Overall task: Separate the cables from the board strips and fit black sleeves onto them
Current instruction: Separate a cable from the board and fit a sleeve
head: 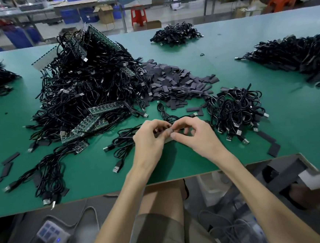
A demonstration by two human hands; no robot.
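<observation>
Fingers (pixel 161 124) of both hands were curled, tips clamped on one small piece where the hands met, close to the near edge of the table (pixel 226 45), about mid-width.

- Left hand (pixel 149 139): appeared to pinch the end of a cable (pixel 125 133), whose loops trailed off to the left on the table.
- Right hand (pixel 196 135): thumb and forefinger pinched what looked like a black sleeve (pixel 167 133). It was mostly hidden by the fingertips, so how far it was on could not be told.
- Orientation: the held piece lay with its long axis roughly parallel to the near edge, running hand to hand. Which way the sleeve's open end faced was not visible.

Judged step: fitting a sleeve, with this cable already off its strip.

Next move would call for a steady hold on the cable end while the sleeve slides along that axis, and after that a drop onto the sleeved heap (pixel 236 109) just right of the hands.

Stock: loose sleeves (pixel 171 78) towards mid-table. The cable pile (pixel 87 79), with its board strips (pixel 90 125), was to the left.
</observation>
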